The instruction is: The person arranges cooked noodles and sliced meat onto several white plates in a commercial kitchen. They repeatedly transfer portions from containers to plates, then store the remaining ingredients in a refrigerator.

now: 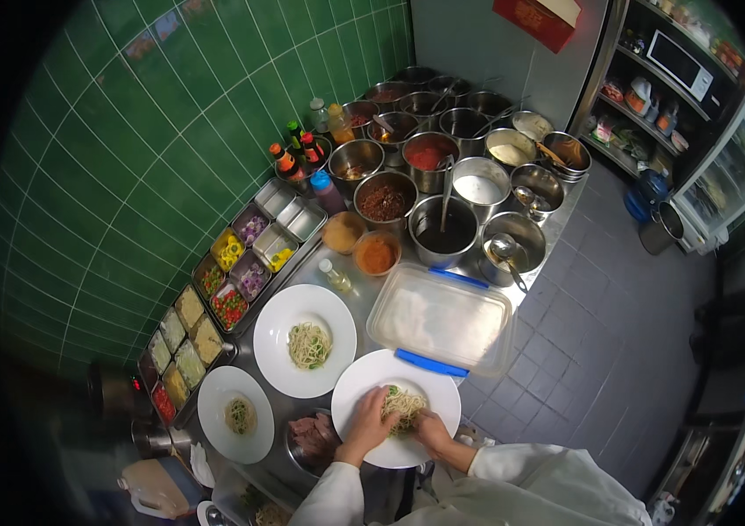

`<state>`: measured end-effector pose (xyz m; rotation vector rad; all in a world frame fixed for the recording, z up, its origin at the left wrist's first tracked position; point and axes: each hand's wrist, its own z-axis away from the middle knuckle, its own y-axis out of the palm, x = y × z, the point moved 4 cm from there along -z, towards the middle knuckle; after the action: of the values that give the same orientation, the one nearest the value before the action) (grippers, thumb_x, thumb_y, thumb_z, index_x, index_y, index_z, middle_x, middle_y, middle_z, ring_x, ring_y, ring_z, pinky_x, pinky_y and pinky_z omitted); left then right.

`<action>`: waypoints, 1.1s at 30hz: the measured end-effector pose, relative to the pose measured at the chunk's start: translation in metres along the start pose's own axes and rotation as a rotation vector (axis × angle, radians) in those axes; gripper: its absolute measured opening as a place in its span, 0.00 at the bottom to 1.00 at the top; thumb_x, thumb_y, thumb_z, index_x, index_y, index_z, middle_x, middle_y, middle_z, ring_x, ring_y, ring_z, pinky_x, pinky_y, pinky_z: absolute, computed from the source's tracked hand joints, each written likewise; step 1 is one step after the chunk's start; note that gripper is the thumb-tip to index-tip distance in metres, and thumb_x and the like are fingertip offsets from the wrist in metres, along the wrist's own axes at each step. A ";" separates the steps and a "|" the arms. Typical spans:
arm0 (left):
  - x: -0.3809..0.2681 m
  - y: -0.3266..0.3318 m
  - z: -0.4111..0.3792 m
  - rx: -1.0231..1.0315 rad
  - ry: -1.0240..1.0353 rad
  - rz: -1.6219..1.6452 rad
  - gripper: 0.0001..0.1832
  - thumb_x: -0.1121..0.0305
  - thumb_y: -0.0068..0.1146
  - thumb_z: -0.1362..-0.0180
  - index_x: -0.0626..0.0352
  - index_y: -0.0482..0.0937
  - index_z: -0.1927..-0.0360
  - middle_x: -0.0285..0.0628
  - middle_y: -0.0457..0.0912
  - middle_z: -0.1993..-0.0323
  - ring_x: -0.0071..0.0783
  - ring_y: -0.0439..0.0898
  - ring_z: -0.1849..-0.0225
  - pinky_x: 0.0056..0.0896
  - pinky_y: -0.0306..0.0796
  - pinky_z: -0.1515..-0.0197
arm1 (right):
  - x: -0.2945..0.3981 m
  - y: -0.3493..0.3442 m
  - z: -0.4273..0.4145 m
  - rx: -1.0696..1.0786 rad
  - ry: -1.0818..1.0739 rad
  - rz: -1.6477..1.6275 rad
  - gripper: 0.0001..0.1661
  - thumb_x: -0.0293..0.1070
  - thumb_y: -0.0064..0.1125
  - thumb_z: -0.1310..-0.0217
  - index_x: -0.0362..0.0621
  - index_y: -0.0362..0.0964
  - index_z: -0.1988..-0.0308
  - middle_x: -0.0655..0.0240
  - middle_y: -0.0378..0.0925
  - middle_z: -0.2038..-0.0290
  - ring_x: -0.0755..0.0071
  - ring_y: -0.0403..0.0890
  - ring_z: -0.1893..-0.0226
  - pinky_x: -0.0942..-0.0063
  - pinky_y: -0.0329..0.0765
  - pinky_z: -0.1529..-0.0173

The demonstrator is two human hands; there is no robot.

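Observation:
My left hand (370,419) and my right hand (433,432) lie on either side of a mound of noodles with green shreds (404,409), touching it, in the well of a wide-rimmed white plate (352,388). Its fingertips partly buried or hidden, each hand is bent around the mound. A second white plate (273,309) with noodles (309,346) stands up and to the left, and a third white plate (212,394) with a smaller heap (241,415) is farther left. Just left of my left forearm is a metal bowl of sliced meat (314,439).
A lidded plastic container (441,322) with blue clips adjoins the plate. Beyond stand steel pots of sauces (443,230), squeeze bottles (327,191) and a small glass bottle (335,275). Metal trays of chopped garnishes (229,309) line the tiled wall. A plastic jug (162,488) stands lower left.

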<state>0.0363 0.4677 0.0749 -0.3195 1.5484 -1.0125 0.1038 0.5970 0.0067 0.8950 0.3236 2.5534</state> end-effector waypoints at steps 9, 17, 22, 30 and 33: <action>-0.001 0.005 -0.009 0.105 -0.097 0.138 0.29 0.74 0.61 0.54 0.55 0.68 0.45 0.47 0.72 0.50 0.50 0.67 0.46 0.42 0.64 0.45 | 0.055 -0.003 0.010 0.151 0.036 0.182 0.27 0.29 0.37 0.41 0.30 0.60 0.42 0.53 0.73 0.50 0.59 0.76 0.53 0.67 0.73 0.48; -0.023 -0.026 0.040 -0.054 -0.131 0.026 0.25 0.70 0.58 0.48 0.60 0.67 0.45 0.50 0.72 0.53 0.53 0.71 0.51 0.45 0.67 0.50 | 0.078 -0.024 0.006 0.041 -0.421 0.942 0.27 0.32 0.41 0.44 0.39 0.64 0.44 0.49 0.76 0.57 0.56 0.78 0.57 0.68 0.72 0.49; -0.011 0.013 0.086 -0.017 -0.576 0.159 0.24 0.69 0.51 0.45 0.67 0.63 0.45 0.59 0.72 0.55 0.55 0.72 0.53 0.49 0.66 0.52 | 0.072 0.001 -0.001 0.035 -0.436 1.010 0.25 0.33 0.41 0.44 0.41 0.67 0.45 0.44 0.74 0.55 0.44 0.75 0.52 0.61 0.70 0.46; 0.022 0.056 0.056 -0.309 -0.406 0.264 0.20 0.73 0.48 0.42 0.63 0.65 0.45 0.57 0.73 0.52 0.53 0.74 0.53 0.45 0.69 0.52 | 0.073 -0.002 -0.014 0.116 -0.387 1.109 0.26 0.34 0.42 0.45 0.42 0.67 0.45 0.46 0.74 0.53 0.43 0.75 0.52 0.59 0.70 0.46; 0.014 0.023 0.060 -0.335 -0.322 0.277 0.17 0.75 0.49 0.42 0.61 0.69 0.48 0.55 0.73 0.52 0.49 0.77 0.58 0.38 0.73 0.60 | 0.099 0.002 0.009 0.088 -0.301 1.200 0.26 0.33 0.42 0.45 0.42 0.67 0.45 0.46 0.74 0.53 0.45 0.74 0.50 0.61 0.69 0.44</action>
<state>0.0946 0.4467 0.0534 -0.4619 1.4145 -0.4576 0.0390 0.6413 0.0678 1.9026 -0.3175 3.3251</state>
